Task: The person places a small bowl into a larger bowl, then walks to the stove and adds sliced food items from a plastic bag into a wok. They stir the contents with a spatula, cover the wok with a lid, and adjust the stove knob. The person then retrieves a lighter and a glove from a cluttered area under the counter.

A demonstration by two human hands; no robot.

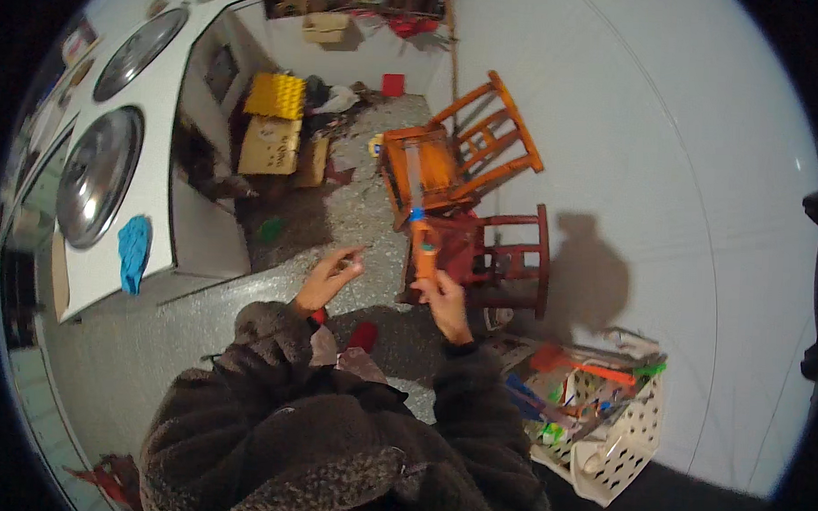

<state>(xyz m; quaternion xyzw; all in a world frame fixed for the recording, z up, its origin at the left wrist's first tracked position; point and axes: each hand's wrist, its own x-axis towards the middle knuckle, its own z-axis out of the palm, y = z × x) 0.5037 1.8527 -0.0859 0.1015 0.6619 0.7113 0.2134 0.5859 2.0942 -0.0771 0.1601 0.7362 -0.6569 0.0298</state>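
Observation:
In my right hand (445,308) is an orange-handled tool (423,254) with a blue collar and a long pale part reaching away from me. Its exact kind does not show clearly. The fingers are closed around the near end of the handle. Beyond it stands an orange-brown wooden chair (430,166), and a dark red wooden chair (517,259) is beside my right hand. My left hand (327,281) hovers to the left with its fingers apart, touching nothing that I can see.
White plastic basket (619,443) full of mixed items sits at the lower right by the wall. To the left is a white counter (150,192) with round metal lids (101,177) and a blue cloth (132,253). Cardboard (270,147) and a yellow egg tray (276,96) lie farther off.

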